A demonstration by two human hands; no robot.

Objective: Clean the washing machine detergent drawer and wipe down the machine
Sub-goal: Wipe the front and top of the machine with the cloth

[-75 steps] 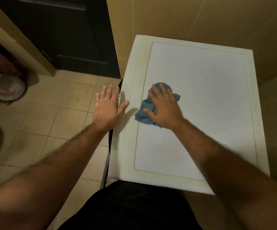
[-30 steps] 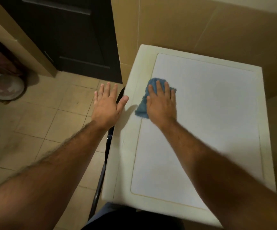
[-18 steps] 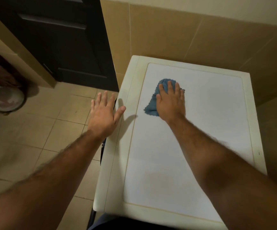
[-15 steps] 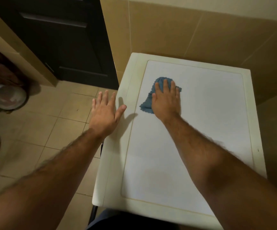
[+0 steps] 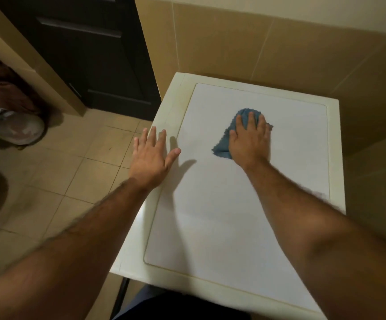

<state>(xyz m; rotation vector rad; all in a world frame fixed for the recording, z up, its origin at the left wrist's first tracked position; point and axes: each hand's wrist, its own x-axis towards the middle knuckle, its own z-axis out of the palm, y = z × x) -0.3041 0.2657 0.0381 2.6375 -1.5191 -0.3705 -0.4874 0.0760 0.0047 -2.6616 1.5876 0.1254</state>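
Note:
I look down on the white top of the washing machine [image 5: 210, 215], which has a cream rim. A crumpled blue cloth [image 5: 224, 144] lies on its far half. My right hand [image 5: 249, 139] presses flat on the cloth with straight fingers, covering most of it. My left hand [image 5: 151, 157] is spread flat at the machine's left rim, fingers straight, holding nothing. The detergent drawer is out of sight.
Beige tiled walls [image 5: 279, 47] close in behind and to the right of the machine. A dark door [image 5: 90, 54] stands at the back left. Beige floor tiles [image 5: 60, 176] lie to the left, with a pale basin [image 5: 14, 128] at the far left.
My right hand has slid the blue cloth from the left part of the top toward the middle-right. My left hand stays at the left rim. The view has shifted a little.

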